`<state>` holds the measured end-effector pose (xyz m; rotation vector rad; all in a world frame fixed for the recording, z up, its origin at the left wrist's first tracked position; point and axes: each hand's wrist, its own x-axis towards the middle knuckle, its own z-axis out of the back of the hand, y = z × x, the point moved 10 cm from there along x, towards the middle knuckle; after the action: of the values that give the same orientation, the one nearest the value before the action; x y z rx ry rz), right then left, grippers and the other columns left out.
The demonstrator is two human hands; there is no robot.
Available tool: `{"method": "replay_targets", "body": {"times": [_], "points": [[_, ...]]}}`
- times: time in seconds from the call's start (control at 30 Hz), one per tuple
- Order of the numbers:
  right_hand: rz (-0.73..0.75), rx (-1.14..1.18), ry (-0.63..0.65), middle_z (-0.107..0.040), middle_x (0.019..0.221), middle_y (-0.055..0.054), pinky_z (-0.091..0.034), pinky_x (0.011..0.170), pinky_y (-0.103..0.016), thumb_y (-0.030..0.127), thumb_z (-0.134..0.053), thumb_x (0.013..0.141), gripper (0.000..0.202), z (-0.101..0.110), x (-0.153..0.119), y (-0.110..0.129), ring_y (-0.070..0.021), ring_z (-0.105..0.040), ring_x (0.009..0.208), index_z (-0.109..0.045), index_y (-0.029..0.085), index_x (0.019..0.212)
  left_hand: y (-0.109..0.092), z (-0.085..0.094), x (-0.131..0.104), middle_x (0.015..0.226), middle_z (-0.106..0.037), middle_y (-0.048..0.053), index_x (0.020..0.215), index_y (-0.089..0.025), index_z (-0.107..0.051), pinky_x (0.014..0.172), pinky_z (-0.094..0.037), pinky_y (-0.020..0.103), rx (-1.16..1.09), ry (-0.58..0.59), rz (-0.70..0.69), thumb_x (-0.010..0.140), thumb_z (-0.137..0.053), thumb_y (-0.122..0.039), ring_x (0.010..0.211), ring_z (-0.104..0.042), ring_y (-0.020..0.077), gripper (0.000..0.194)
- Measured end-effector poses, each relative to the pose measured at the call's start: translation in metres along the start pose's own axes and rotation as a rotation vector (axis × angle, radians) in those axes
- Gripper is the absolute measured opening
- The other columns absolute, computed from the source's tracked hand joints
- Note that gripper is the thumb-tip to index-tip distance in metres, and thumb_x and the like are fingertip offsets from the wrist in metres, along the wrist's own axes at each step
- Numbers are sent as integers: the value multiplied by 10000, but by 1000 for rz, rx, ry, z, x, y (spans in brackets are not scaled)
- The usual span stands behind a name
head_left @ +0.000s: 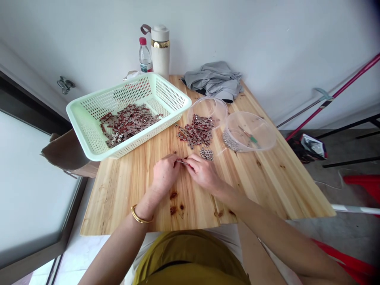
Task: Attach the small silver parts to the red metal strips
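My left hand [166, 170] and my right hand [204, 171] meet low over the front middle of the table. Their fingertips are closed on a thin flat strip [183, 162], mostly hidden by the fingers; its exact kind is unclear. Just beyond my right fingers lies a small patch of round silver pieces [207, 154]. A pile of reddish-brown and silver strips [196, 131] spreads behind that, partly against a clear round tub [218, 103]. A second clear tub [268, 136] holds many tiny silver pieces and a green-handled tool [252, 138].
The pale green basket [148, 136] at left holds many similar strips [130, 120]. Behind it stand a plastic bottle [145, 55] and a white flask [160, 55]. Grey cloth [212, 79] lies at the back of the wooden table [124, 198]. A pink pole [341, 89] leans at right.
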<state>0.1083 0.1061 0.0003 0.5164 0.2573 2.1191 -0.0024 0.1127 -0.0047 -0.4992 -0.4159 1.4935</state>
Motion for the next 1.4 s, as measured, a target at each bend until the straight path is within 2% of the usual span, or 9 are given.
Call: {"method": "replay_targets", "body": {"times": [0.1,0.23,0.3,0.4,0.47,0.6,0.73,1.4], "points": [[10,120,36,-670,1016,-56,-483,787,-278,208,-426,961,283,5,-3,1,-158,-636,881,-648,219,1135,0,0,0,928,-727,24,936,-249,-715,708,-445,249,-2,-3,-1,902,-510,-256,850,-661,180,208],[-172,245,-93,-673,1072,-91,-503,803,-327,292,-458,954,301,20,-10,-21,-195,-646,927,-564,206,1223,1,0,-1,934,-728,30,932,-247,-709,701,-438,254,17,-8,27,903,-516,-272,848,-659,183,197],[-235,225,-114,-675,1048,-102,-502,785,-342,274,-422,959,269,19,-15,-25,-212,-644,925,-556,197,1180,2,-1,-2,933,-726,33,913,-244,-703,694,-432,254,36,-11,44,900,-518,-271,840,-657,184,187],[-241,104,-44,-656,923,-80,-474,726,-316,228,-417,948,191,12,-17,-17,-203,-624,833,-603,194,970,2,-1,-2,930,-723,31,898,-245,-692,674,-418,251,58,-21,57,898,-515,-271,829,-654,182,179],[-256,1,9,-627,875,-72,-443,678,-297,206,-426,940,195,9,-17,-10,-191,-599,778,-614,191,895,1,-1,-3,925,-722,29,895,-246,-686,659,-407,249,68,-26,60,895,-513,-267,820,-653,181,174],[-291,-143,90,-602,871,-81,-387,600,-295,189,-433,934,193,9,-16,-3,-187,-574,720,-624,184,911,0,-1,-3,907,-720,23,883,-246,-675,630,-386,248,77,-33,56,885,-513,-258,802,-651,180,162],[-305,-177,146,-607,869,-86,-356,554,-303,196,-435,937,189,9,-17,-3,-177,-562,659,-621,185,908,1,-2,-3,896,-714,24,878,-246,-670,616,-379,250,95,-16,68,888,-502,-266,793,-644,180,170],[-268,-139,240,-638,823,-54,-373,635,-302,174,-454,917,200,3,-5,-12,-175,-589,718,-620,197,808,-1,-2,-3,875,-703,6,840,-244,-643,589,-344,255,90,-29,47,875,-517,-248,755,-629,169,131]]}}
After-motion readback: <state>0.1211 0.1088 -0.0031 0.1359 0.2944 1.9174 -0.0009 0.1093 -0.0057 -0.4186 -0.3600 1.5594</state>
